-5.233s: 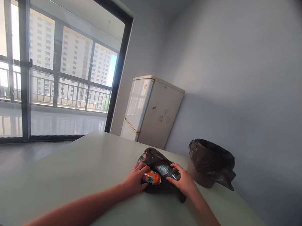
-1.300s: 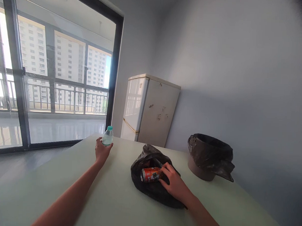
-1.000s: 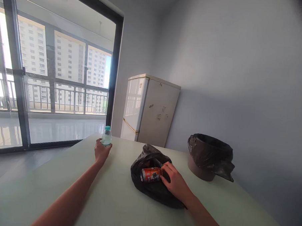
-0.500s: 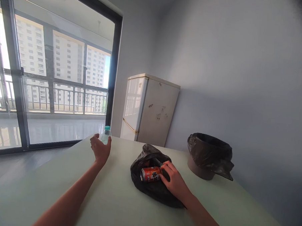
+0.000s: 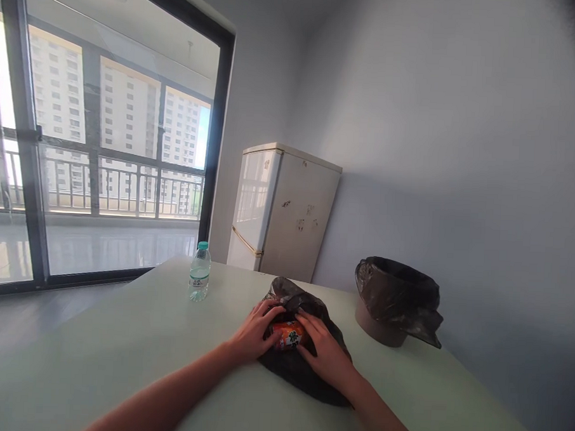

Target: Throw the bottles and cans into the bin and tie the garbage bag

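Observation:
A black plastic bag (image 5: 304, 378) lies on the pale green table (image 5: 213, 390), with an orange-red can (image 5: 289, 336) lying on its side in the bag's opening. My left hand (image 5: 255, 331) is at the can's left end, fingers curved over the bag's edge and the can. From the right, my right hand (image 5: 324, 350) has its fingers over the can's right end. Both hands are closed round the can, which shows between them. A clear bottle (image 5: 199, 278) with a teal cap stands upright, behind and to the left of my left hand.
A dark bin (image 5: 382, 327) lined with a black bag stands on the table's right side. Behind the table are a white fridge (image 5: 297, 222) and a grey wall. Sliding glass doors (image 5: 123, 275) are at the left.
My left hand has moved from the bottle, right and nearer, to the can. The bottle stands free of it. My right hand remains at the can, its fingers now further over it.

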Demonstrator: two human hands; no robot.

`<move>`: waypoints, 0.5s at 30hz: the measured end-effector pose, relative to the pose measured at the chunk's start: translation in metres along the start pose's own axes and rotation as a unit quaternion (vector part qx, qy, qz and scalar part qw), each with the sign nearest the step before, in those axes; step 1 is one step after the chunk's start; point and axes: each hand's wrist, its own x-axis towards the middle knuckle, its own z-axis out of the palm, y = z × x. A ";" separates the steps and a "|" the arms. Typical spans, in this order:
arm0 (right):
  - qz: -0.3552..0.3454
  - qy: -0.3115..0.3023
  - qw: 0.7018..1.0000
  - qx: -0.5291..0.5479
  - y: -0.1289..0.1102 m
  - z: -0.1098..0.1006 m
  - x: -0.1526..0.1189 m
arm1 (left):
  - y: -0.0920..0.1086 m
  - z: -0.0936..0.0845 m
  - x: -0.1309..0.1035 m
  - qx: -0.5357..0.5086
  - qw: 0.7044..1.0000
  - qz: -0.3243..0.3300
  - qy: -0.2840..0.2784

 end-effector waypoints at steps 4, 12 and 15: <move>0.012 -0.034 0.999 0.014 -0.002 0.006 -0.003 | -0.006 0.002 -0.004 -0.037 0.997 0.004 -0.073; 0.018 -0.036 0.997 0.065 -0.007 0.009 -0.004 | -0.006 -0.004 -0.009 -0.043 0.993 0.015 -0.112; 0.002 -0.009 0.996 0.086 -0.012 0.003 -0.003 | -0.004 -0.005 -0.008 -0.026 0.994 0.022 -0.107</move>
